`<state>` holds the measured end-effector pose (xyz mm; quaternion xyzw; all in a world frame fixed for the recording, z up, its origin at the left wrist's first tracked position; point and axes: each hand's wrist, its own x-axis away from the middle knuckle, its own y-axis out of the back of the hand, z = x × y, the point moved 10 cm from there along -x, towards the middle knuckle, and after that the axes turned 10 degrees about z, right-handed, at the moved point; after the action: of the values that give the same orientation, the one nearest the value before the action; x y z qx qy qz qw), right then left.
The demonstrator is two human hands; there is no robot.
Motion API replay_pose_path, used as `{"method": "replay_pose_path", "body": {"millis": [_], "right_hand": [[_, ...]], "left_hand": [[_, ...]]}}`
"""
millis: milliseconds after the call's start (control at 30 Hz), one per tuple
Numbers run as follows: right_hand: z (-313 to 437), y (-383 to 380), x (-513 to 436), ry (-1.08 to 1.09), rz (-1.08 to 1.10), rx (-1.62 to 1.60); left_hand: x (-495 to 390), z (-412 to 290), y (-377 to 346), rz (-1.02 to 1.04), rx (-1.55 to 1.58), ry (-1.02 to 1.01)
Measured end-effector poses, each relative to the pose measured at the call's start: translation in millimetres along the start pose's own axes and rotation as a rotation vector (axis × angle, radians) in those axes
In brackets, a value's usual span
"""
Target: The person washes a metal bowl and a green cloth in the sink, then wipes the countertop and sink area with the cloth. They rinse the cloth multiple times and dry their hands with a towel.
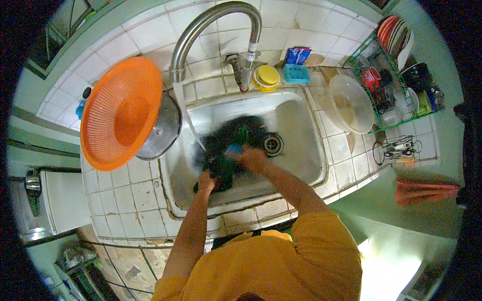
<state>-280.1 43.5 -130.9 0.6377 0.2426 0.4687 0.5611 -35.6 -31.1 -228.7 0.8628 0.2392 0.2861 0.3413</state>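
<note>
A dark, wet cloth item [243, 126] with a small green patch lies bunched in the steel sink [297, 165]; its exact kind is unclear. My left hand [207, 183] grips its near edge at the lower left. Over its middle, my right hand [253, 159] holds a small blue object [234, 149], perhaps a brush or scrubber, blurred by motion. Water [190, 122] runs from the curved metal faucet [218, 11] onto the left part of the cloth. The round drain [273, 144] shows just right of it.
An orange plastic colander [130, 113] leans over a round metal lid [163, 129] at left. Behind the sink stand a yellow tub [266, 78] and a blue soap dish [296, 73]. Right are a translucent plastic bowl [352, 105] and a green wire dish rack [391, 122] with dishes.
</note>
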Motion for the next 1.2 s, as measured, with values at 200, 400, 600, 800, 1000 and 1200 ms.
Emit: {"method": "replay_pose_path", "body": {"millis": [200, 400, 600, 800, 1000, 1200], "right_hand": [[29, -3, 24, 0.167, -0.018, -0.082], [16, -13, -3, 0.173, 0.012, 0.009], [61, 43, 41, 0.351, -0.392, -0.352], [-50, -21, -1, -0.095, 0.004, -0.080], [-179, -2, -16, -0.230, -0.466, -0.083], [-55, -41, -64, -0.082, -0.289, -0.272]], "left_hand": [[-12, 42, -34, 0.136, 0.041, 0.210], [-15, 48, -45, 0.121, -0.108, 0.087], [-15, 49, -37, 0.059, -0.048, 0.037], [-14, 59, -32, 0.090, -0.073, 0.120], [-49, -16, 39, -0.018, 0.719, 0.035], [-50, -39, 50, -0.104, 1.126, 0.300]]}}
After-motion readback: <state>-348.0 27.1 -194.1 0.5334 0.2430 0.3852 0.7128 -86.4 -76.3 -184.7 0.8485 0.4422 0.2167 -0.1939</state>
